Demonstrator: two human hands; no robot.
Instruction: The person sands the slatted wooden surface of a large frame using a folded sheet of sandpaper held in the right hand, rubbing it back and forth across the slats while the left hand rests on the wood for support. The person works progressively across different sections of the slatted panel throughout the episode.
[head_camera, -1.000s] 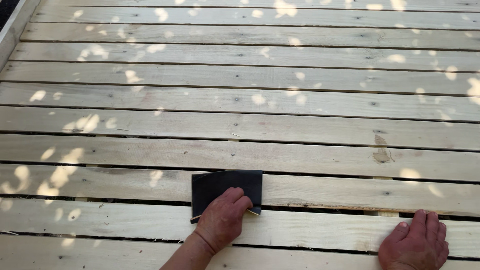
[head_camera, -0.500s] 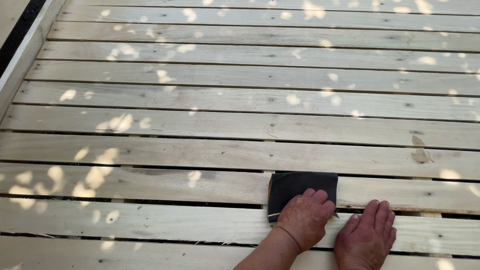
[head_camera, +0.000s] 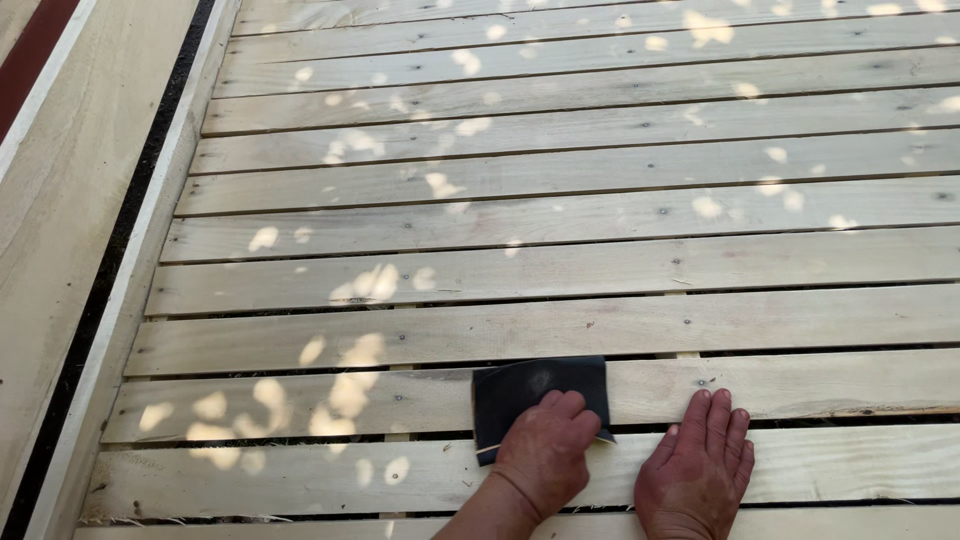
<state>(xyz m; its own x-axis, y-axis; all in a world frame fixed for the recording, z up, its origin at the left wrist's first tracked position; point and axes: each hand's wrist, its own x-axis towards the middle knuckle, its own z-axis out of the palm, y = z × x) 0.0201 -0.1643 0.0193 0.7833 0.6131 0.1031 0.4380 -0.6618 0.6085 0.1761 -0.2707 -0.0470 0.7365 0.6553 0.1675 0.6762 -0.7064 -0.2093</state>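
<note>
A dark sandpaper sheet (head_camera: 533, 392) lies flat on a pale wooden deck plank (head_camera: 300, 400), near the bottom of the view. My left hand (head_camera: 545, 455) presses down on the sheet's near edge with its fingers curled over it. Just to the right, my right hand (head_camera: 697, 465) rests flat on the same plank and the gap below it, fingers spread and holding nothing. The two hands are a short way apart and do not touch.
Pale planks with dark gaps and screw heads run across the whole view, dappled with sun spots (head_camera: 355, 365). A white edge board (head_camera: 130, 290) borders the deck on the left, with a dark strip (head_camera: 95, 300) and a wider pale board beyond.
My right hand has come in from the far right to lie beside my left hand. The view has swung left, so the deck's left edge now shows. My left hand stays on the sandpaper.
</note>
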